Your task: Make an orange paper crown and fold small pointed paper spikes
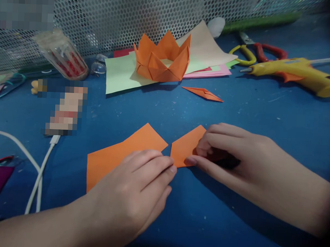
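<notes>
My left hand (140, 184) lies over an orange paper (108, 161) on the blue table, its fingers together and their tips by the near corner of a second orange piece. That second piece (181, 149), with a peaked top, is pinched at its right side between the thumb and curled fingers of my right hand (224, 151). A narrow gap parts the two papers at their upper edges. Behind them are a small folded orange piece (203, 93) and a crown-shaped orange paper ring (163, 65).
At the back right are a yellow glue gun (295, 72), red-handled pliers (270, 50) and yellow-handled ones (246, 56). A glass jar (66, 57) leans at the back left. White cables (41, 176) cross the left side. Coloured sheets (118, 74) lie under the crown.
</notes>
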`<state>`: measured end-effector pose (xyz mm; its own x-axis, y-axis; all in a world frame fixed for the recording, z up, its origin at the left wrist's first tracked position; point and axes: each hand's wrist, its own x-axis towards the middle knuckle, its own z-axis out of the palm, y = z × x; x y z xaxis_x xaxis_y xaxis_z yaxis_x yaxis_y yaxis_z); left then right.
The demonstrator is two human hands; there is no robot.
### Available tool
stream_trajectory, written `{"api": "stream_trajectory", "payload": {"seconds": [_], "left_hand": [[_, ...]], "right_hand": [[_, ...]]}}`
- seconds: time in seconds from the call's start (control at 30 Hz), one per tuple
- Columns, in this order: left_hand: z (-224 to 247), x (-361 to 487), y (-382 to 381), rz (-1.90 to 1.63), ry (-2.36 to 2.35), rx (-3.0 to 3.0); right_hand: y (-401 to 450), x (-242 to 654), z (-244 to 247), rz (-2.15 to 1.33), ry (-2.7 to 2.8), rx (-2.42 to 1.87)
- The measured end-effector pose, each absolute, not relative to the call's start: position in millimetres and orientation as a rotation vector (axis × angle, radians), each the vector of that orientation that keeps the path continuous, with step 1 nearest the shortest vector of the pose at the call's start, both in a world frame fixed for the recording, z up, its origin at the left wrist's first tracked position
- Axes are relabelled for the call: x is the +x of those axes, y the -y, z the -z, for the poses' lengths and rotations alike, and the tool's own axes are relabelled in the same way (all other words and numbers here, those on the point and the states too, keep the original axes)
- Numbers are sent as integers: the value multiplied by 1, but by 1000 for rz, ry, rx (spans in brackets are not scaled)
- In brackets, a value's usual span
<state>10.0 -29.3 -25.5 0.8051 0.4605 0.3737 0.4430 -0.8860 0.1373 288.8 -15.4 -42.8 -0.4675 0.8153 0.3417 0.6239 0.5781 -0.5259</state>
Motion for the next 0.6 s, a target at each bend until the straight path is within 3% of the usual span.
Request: {"api": "stream_trajectory", "payload": {"seconds": [0.33, 0.6], "left_hand": [[23, 11, 26, -597, -782, 2866], [25, 6, 31, -620, -745, 2931]], "right_hand": [[15, 294, 55, -269, 2294, -1135], [12, 296, 49, -352, 2311, -1113]]}}
